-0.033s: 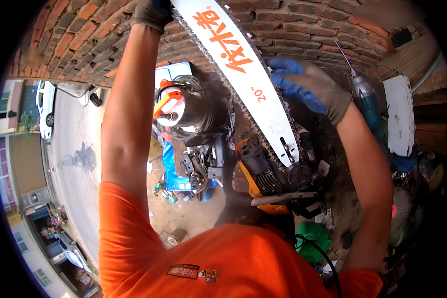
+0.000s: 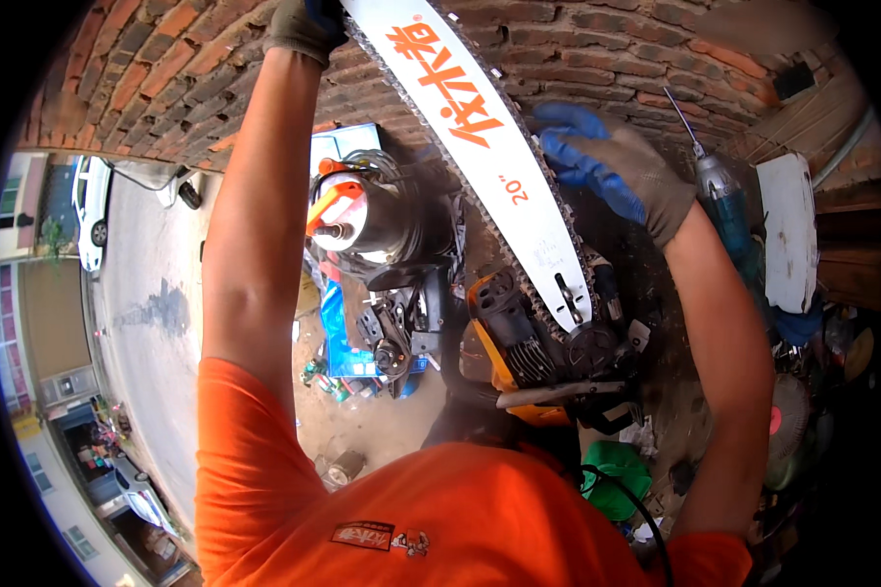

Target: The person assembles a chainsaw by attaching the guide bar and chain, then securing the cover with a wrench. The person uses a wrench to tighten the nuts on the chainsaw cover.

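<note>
Chainsaw point(image 2: 524, 352) in orange and black sits at the lower end of its white guide bar point(image 2: 504, 161), and the chain point(image 2: 502, 245) runs along both of the bar's edges. We have our gloved left hand point(image 2: 303, 29) beside the bar's upper end; the edge of our view cuts it off, so we cannot tell whether it grips anything. Our gloved right hand point(image 2: 622, 161) is just right of the bar's middle, fingers loosely curved and apart; we cannot tell whether its fingertips touch the chain. Farther right of the bar we see a teal power tool point(image 2: 724, 210); left of the bar, a metal cylinder point(image 2: 362, 230).
</note>
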The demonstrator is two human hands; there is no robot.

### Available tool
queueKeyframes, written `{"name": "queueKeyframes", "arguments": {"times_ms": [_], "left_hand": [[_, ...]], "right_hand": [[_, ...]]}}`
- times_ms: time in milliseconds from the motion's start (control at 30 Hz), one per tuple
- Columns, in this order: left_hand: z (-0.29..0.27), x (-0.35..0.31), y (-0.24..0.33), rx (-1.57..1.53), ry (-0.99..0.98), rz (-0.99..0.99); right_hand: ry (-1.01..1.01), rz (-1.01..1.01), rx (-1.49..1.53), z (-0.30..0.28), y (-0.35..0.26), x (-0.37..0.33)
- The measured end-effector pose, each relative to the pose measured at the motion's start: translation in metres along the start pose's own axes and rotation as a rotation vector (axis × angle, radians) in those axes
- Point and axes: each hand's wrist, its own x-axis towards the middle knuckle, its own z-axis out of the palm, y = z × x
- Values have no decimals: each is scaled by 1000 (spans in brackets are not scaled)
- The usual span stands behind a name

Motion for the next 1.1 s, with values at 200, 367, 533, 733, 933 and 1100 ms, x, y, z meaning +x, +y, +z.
{"name": "queueKeyframes", "arguments": {"times_ms": [200,367,533,733,933,1100], "left_hand": [[-7,-2,-1,575,53,223],[9,-15,-18,145,466,89],[71,-73,-42,1340,556,111],[201,-216,-160,265,605,-244],[202,-230,-179,303,538,-281],[205,-244,-168,449,592,-231]], "right_hand": [[72,-114,251,46,-17,28],[179,55,394,70,-25,32],[287,17,350,71,-21,27],[220,-229,176,73,-19,21],[313,-140,55,54,-8,30],[305,-105,118,57,-12,24]]}}
